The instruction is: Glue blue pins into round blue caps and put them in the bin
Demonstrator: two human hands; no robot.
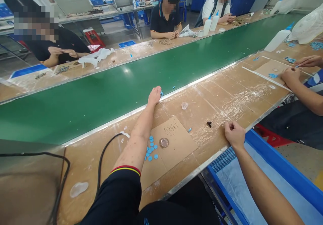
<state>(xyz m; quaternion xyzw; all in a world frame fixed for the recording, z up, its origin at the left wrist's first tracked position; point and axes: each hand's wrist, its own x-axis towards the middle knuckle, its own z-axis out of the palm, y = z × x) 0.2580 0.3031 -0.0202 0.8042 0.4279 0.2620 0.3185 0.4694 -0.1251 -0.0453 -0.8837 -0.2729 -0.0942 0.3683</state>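
Green belt (111, 93) runs slantwise across the scene, with the brown desk (214, 93) along its near edge. Below the desk's front edge, at the right, sits a blue bin (280, 164) lined with pale sheeting, a cluster of blue pieces at its upper corner. A cardboard sheet (174, 154) lies flat on the desk, partly under the left forearm, and a black cable (101, 161) curves across the desk to the left of that arm. The two hands are well apart. The left hand (154, 95) reaches out to the near edge of the belt, its fingers bent over against a little heap of small blue pieces (162, 94); whether they grip any, I cannot tell. The right hand (234, 133) is curled into a loose fist at the desk's front edge, well away from that heap, and what may be inside cannot be seen. A round glass dish (164, 142) stands on the cardboard, and a small clear item (184, 105) lies between the hands. Blue discs (149, 150) are scattered on the cardboard beside the left forearm. Near the right hand lies a dark brown piece (209, 124). Smaller yet, a lone blue piece (174, 87) rests on the belt beyond the heap, and tiny specks (170, 129) dot the cardboard's far part.
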